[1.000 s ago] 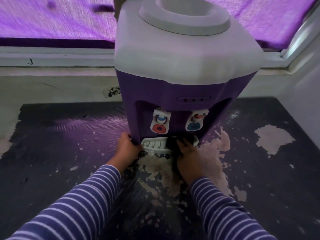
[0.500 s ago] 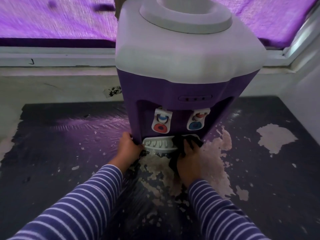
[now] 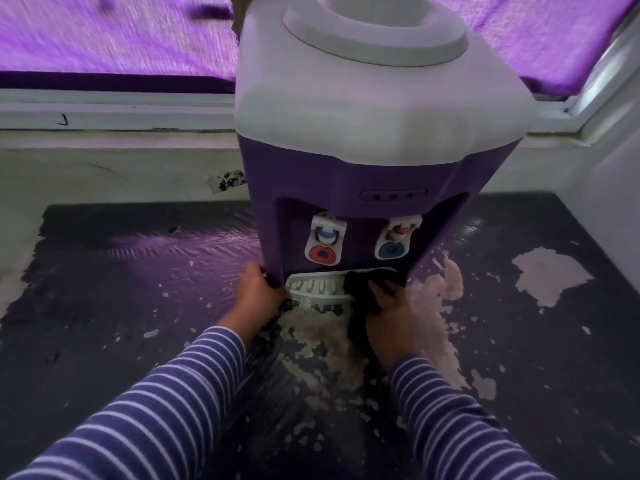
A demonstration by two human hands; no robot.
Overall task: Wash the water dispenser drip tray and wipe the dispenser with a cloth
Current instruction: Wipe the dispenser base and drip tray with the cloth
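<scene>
The white drip tray (image 3: 316,289) sits in its slot at the bottom front of the water dispenser (image 3: 346,178), under the two taps. Its left half with the ribs is visible; its right half is covered by a dark cloth (image 3: 358,284). The right hand (image 3: 391,315) holds this cloth with curled fingers and presses it on the right end of the tray, and a part of the cloth hangs down beside the wrist to the surface. The left hand (image 3: 258,292) grips the lower left corner of the dispenser, fingers wrapped around the purple edge, thumb at the left end of the tray.

The tap with the red ring (image 3: 323,242) is above the bare part of the tray and the tap with the blue ring (image 3: 394,239) is above the cloth, both apart from the hands.

The dispenser stands on a dark counter (image 3: 121,289) whose coating is peeled in pale patches, mostly in front of the tray and to the right. There is open surface on both sides. Behind, the dispenser is near the pale wall (image 3: 121,174) and the window ledge (image 3: 114,109), below a purple curtain (image 3: 114,36). Both arms wear striped sleeves (image 3: 166,403).
</scene>
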